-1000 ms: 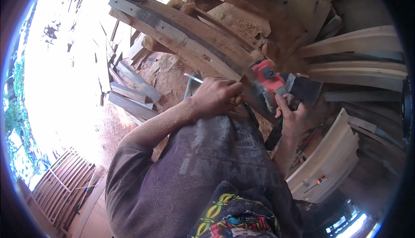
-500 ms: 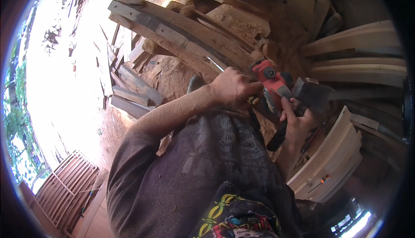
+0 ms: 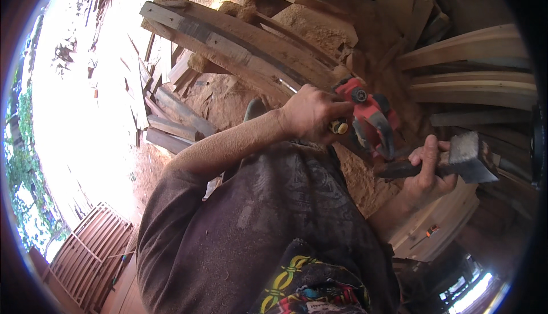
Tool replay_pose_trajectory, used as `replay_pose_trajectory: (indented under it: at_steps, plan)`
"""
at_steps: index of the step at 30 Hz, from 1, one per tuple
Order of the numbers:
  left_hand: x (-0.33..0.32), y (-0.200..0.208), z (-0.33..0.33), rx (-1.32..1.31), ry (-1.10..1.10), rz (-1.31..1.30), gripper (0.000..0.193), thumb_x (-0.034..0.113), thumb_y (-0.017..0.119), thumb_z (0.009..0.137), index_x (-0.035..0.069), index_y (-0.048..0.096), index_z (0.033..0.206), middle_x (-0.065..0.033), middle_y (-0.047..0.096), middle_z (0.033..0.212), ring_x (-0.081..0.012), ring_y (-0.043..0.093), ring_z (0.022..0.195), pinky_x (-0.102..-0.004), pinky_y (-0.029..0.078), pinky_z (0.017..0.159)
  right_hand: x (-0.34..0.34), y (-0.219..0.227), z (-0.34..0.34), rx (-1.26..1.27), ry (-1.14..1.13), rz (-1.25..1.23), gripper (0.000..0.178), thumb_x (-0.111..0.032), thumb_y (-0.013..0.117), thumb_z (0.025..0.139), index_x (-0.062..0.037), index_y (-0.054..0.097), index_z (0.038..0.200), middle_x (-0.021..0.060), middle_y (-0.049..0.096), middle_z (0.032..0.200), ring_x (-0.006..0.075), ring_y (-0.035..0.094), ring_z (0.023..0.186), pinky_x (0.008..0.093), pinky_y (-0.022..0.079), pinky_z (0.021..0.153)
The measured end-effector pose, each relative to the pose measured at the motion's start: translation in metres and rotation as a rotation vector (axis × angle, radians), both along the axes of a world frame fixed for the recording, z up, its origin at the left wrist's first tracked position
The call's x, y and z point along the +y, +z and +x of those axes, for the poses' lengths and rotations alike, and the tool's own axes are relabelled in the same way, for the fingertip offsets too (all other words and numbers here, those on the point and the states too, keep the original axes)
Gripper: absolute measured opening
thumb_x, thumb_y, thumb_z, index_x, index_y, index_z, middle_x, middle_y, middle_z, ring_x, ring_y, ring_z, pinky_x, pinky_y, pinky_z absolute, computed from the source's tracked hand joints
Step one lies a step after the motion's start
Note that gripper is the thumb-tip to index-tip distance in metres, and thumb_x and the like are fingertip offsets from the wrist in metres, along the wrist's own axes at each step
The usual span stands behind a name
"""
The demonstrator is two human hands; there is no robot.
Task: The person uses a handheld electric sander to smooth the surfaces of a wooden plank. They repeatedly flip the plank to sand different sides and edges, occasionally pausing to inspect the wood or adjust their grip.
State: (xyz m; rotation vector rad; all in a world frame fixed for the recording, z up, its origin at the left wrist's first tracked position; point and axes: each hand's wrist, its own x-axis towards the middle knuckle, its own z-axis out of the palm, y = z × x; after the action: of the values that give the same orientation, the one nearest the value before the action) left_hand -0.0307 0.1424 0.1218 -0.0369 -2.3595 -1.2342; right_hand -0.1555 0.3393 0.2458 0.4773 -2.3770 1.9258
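Closest up we've got a dark, sawdusty shirt on our side of the red power tool. Our left hand, just left of the red power tool, has its fingers wrapped round a hand tool with a yellow-ended handle, metal shaft poking out past the hand. Our right hand, to the right of the red power tool and a bit nearer us, is grasping a hammer by its dark handle, blocky head pointing away from the red one. Pale boards lie nearer us and right of it, with an orange-handled tool on top. A thick, dusty timber runs off from it, up to the left; can't tell if they touch. Further out, curved boards are stacked to its right.
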Motion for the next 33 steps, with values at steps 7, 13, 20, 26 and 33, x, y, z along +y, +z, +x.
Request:
replay_pose_trajectory:
  at_steps: [7, 13, 20, 26, 33]
  plan:
    - [-0.003, -0.005, 0.004, -0.085, -0.064, 0.024, 0.023, 0.026, 0.080, 0.079, 0.013, 0.069, 0.094, -0.0076, 0.070, 0.076, -0.0323, 0.074, 0.073, -0.0461, 0.059, 0.062, -0.020, 0.007, 0.011, 0.070, -0.022, -0.065, 0.016, 0.004, 0.074, 0.096, 0.0068, 0.059, 0.091, 0.0036, 0.051, 0.067, 0.0105, 0.046, 0.052, 0.0254, 0.039, 0.049]
    - [-0.009, -0.008, 0.004, -0.160, -0.128, 0.013, 0.026, 0.029, 0.080, 0.078, 0.013, 0.069, 0.096, -0.0109, 0.070, 0.075, -0.0360, 0.074, 0.075, -0.0497, 0.059, 0.065, -0.019, 0.006, 0.012, 0.191, 0.007, -0.089, 0.016, 0.000, 0.073, 0.097, 0.0043, 0.058, 0.097, 0.0051, 0.055, 0.068, 0.0101, 0.048, 0.053, 0.0264, 0.042, 0.049]
    - [-0.019, -0.003, -0.001, -0.230, -0.231, -0.029, 0.027, 0.026, 0.080, 0.076, 0.011, 0.067, 0.095, -0.0138, 0.071, 0.078, -0.0378, 0.074, 0.078, -0.0520, 0.060, 0.068, 0.013, -0.051, 0.044, 0.525, 0.456, 0.487, 0.022, -0.006, 0.081, 0.095, 0.0038, 0.070, 0.111, 0.0108, 0.072, 0.095, 0.0182, 0.067, 0.075, 0.0315, 0.056, 0.071]
    - [-0.020, -0.011, 0.000, -0.128, -0.250, -0.018, 0.027, 0.022, 0.080, 0.076, 0.010, 0.067, 0.095, -0.0156, 0.072, 0.082, -0.0384, 0.075, 0.080, -0.0516, 0.060, 0.070, 0.039, -0.073, 0.038, -0.068, 0.302, 0.432, 0.040, -0.009, 0.087, 0.092, 0.0058, 0.071, 0.125, 0.0104, 0.075, 0.108, 0.0171, 0.070, 0.089, 0.0329, 0.059, 0.080]
    - [-0.106, 0.003, 0.002, -0.047, 0.509, 0.673, 0.019, 0.013, 0.077, 0.095, 0.004, 0.064, 0.086, 0.0005, 0.068, 0.075, -0.0053, 0.065, 0.071, -0.0263, 0.052, 0.060, 0.041, -0.070, 0.053, -0.017, 0.201, 0.450, 0.040, -0.012, 0.091, 0.089, 0.0047, 0.072, 0.120, 0.0103, 0.069, 0.115, 0.0160, 0.069, 0.087, 0.0318, 0.057, 0.077]
